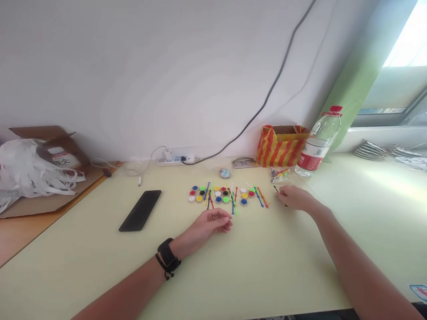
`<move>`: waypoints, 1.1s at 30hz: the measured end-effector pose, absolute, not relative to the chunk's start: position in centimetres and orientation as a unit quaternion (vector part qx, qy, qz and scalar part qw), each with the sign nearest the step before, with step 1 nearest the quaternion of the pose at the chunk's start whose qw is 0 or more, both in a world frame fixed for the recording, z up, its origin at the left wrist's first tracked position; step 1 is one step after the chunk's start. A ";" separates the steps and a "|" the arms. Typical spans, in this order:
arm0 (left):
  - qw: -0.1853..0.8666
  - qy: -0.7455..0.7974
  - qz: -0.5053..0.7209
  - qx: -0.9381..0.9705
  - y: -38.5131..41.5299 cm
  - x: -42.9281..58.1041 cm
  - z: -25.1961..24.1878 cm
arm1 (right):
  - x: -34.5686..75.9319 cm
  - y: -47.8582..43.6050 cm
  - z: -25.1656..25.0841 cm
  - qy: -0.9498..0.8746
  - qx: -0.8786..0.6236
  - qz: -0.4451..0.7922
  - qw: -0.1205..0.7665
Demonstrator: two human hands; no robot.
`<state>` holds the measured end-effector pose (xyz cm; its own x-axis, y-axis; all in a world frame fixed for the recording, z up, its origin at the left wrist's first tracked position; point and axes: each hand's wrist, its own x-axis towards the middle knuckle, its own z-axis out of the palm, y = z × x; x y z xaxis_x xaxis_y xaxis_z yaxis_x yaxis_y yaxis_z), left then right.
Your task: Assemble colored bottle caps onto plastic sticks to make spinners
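Right hand (293,198) closed, I pinch a black arrow (275,189) to the right of the coloured arrows (262,197) and discs (244,202); my left hand (210,223), loosely half-curled with nothing visible in it, is just nearer me.

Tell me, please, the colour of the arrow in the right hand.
The arrow looks black, best seen in the head view.

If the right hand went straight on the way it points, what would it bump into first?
Probably the red arrow at the right end of the colourful pieces. Height is hard to judge here, so the right hand might pass just above it.
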<state>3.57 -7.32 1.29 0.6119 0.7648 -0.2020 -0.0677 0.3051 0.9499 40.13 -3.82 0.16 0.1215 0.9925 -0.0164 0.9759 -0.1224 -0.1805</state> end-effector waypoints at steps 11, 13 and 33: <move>0.737 0.343 0.281 0.511 -7.4 3.7 1.6 | 36.2 -3.8 1.0 -0.739 -0.650 0.060 0.166; 0.738 0.342 0.282 0.510 -7.4 3.7 1.6 | 35.2 -4.0 0.7 -0.751 -0.638 0.066 0.159; 0.736 0.341 0.275 0.516 -7.3 3.5 1.4 | 34.0 -4.0 0.0 -0.725 -0.619 0.073 0.291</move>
